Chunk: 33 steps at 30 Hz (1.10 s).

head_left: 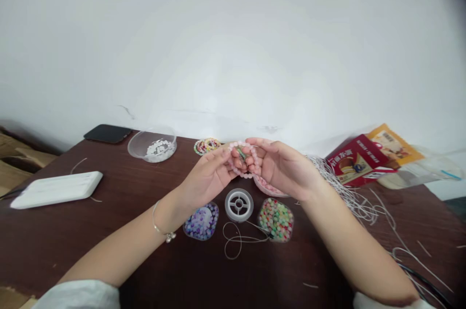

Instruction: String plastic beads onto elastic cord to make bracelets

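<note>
A ring of pale pink beads [246, 175] is held up above the table between both hands. My left hand [213, 173] pinches its left side, with fingers bent behind the ring. On its right side, my right hand [278, 165] has its fingers closed round the beads. Something small and green shows inside the ring, too small to make out. Beneath the hands lie a white spool [239, 205], a loose thin cord [240, 239], a box of purple and blue beads [201, 221] and a box of green, red and white beads [275, 220]. Pink beads [267, 186] sit in a bowl partly hidden by my right hand.
A clear bowl with white beads [159, 148], beaded rings [206, 145], a black phone-like slab [107, 133] and a white power bank [58, 189] stand left. White cords [349, 202] and snack packets [358, 161] lie right. A wall rises behind the table [153, 260].
</note>
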Tool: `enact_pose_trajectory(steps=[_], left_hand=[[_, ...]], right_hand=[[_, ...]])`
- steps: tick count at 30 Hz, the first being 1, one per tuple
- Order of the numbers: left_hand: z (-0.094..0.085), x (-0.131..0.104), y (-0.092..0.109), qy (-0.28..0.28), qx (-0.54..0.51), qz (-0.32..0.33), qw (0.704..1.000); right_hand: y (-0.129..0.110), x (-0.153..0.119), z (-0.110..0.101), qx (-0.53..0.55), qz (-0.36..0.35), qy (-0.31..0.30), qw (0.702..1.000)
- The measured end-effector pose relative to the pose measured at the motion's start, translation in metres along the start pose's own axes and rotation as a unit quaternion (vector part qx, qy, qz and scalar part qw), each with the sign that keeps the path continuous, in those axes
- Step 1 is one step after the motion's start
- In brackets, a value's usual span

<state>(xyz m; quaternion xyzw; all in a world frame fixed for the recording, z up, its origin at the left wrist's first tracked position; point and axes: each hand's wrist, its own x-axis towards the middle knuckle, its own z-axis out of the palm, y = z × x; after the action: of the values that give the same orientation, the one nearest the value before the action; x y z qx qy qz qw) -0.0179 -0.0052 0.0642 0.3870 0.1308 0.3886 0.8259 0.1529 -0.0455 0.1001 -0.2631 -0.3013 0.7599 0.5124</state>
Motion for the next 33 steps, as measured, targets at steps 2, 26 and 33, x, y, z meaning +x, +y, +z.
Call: enact_pose_trajectory(steps=[2,26,33], left_hand=[[0.001,-0.001,0.0,0.007,-0.007,0.001,1.0],[-0.114,0.05,0.028,0.15,0.645,0.181,0.727],[-0.043,0.023,0.005,-0.006,0.392,0.096,0.915]], right_hand=[[0.001,0.001,0.0,-0.003,0.0,0.004,1.0],[0.033,0.066,-0.042,-0.778,-0.108,-0.039,0.618],[0.003,0.029,-0.024,-0.556,-0.148,0.023,0.817]])
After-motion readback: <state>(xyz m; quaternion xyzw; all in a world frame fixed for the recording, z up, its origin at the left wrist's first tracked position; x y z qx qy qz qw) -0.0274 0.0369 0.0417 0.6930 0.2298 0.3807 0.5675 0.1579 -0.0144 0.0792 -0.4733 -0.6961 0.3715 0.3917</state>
